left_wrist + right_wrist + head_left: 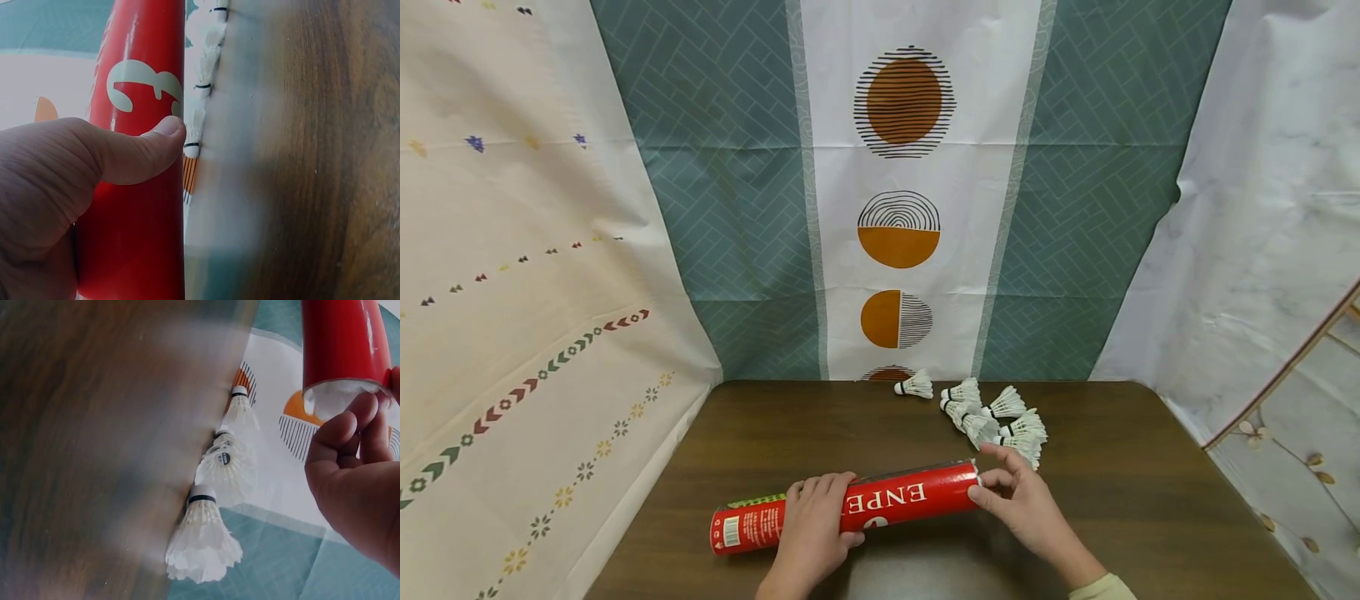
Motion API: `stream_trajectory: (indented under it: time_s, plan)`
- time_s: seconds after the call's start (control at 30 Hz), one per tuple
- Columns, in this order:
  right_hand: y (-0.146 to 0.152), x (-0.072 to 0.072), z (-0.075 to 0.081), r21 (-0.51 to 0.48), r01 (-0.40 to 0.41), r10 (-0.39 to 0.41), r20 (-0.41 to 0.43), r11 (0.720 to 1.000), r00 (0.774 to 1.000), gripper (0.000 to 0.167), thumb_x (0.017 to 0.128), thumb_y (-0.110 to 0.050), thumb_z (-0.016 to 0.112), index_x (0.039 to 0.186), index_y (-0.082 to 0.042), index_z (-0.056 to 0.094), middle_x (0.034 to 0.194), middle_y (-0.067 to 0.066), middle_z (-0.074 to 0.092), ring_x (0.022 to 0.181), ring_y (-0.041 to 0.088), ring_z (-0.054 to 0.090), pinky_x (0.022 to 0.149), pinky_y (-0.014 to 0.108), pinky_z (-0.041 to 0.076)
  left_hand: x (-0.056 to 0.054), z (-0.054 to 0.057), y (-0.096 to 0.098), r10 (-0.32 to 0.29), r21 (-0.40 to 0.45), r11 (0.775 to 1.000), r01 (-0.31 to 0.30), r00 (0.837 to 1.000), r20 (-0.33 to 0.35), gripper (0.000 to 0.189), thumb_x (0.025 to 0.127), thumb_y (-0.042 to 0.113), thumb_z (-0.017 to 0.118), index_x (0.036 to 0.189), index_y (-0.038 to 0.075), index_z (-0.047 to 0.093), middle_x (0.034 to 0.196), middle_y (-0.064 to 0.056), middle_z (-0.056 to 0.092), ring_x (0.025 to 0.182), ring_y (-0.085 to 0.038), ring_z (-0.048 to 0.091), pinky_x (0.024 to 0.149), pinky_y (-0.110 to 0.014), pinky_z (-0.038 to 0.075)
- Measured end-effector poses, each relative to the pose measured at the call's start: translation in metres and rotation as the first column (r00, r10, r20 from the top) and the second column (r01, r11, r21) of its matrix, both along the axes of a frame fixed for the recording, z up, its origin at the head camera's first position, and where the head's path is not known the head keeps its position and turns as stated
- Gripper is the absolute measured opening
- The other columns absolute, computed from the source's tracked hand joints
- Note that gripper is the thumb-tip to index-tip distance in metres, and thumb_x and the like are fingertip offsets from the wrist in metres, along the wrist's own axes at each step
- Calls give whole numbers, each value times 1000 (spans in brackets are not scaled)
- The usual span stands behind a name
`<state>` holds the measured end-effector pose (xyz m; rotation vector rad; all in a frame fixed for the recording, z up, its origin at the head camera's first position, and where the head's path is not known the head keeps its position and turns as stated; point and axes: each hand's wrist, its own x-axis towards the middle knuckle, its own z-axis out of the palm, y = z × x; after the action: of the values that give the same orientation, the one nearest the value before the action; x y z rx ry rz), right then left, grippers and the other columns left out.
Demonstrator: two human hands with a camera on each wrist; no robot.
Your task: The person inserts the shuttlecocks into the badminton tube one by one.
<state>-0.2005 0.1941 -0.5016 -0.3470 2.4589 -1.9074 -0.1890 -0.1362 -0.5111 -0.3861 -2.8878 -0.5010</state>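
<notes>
1. One brown table (1135, 517) has cloth on three sides: one cream cloth (512, 275) on the left, one green and white cloth (722, 183) at the back, and one pale cloth (1255, 192) on the right.
2. The back cloth has four orange shapes (904, 100); the table edge hides part of the lowest.
3. One shuttlecock (916, 385) lies alone at the back. At least five more, the heap (1006, 403), lie overlapping to its right, just past the right hand (1033, 508).
4. One red tube (928, 493) is at the front, sideways, its mouth toward the heap.
5. The left hand (812, 529) grips its middle and covers some letters.
6. The right hand's fingers bend at the mouth, by something white (324, 400); I cannot tell if they pinch it or only touch.
</notes>
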Motion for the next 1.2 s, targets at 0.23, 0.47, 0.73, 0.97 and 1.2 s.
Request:
stream_trajectory:
  time_s: [0.23, 0.47, 0.73, 0.97, 1.2]
  plan:
    - [-1, 4, -1, -21, -130, 130, -32, 991, 991, 73, 102, -11, 72, 161, 2, 31, 112, 25, 77, 93, 6, 73, 82, 24, 61, 1, 1, 0, -6, -5, 1000, 6, 1000, 9, 82, 68, 36, 102, 136, 16, 62, 129, -8, 71, 119, -34, 63, 103, -66, 44]
    - [-1, 4, -3, -46, -219, 217, -44, 975, 975, 70, 106, -9, 65, 164, 1, 27, 120, 31, 75, 102, 6, 74, 89, 22, 60, 2, 1, 0, -5, -3, 1000, 5, 1000, 14, 81, 68, 35, 102, 136, 16, 62, 130, -9, 71, 119, -34, 63, 104, -66, 44]
    - [10, 1, 3, -3, -142, 142, 2, 990, 990, 71, 105, -15, 69, 163, -1, 31, 116, 22, 78, 99, 9, 74, 88, 24, 58, 2, -1, -1, -3, -18, 1000, 4, 1000, 5, 82, 67, 38, 102, 136, 17, 63, 129, -8, 72, 118, -34, 64, 102, -66, 45]
    - [49, -14, 5, 145, 199, -201, -1, 969, 980, 56, 104, -19, 71, 154, -6, 48, 114, 14, 81, 98, 4, 72, 86, 19, 55, 0, -2, -4, 6, -28, 1000, -6, 1000, 13, 83, 68, 40, 102, 137, 17, 62, 130, -9, 71, 119, -34, 64, 103, -66, 45]
    - [80, -24, -2, 306, 320, -346, 33, 897, 938, 58, 106, -30, 68, 156, -8, 47, 123, 12, 80, 106, 8, 70, 82, 25, 53, -1, 0, -4, -1, -18, 1000, 2, 1000, 29, 83, 69, 39, 101, 138, 16, 62, 131, -9, 71, 120, -35, 63, 103, -67, 44]
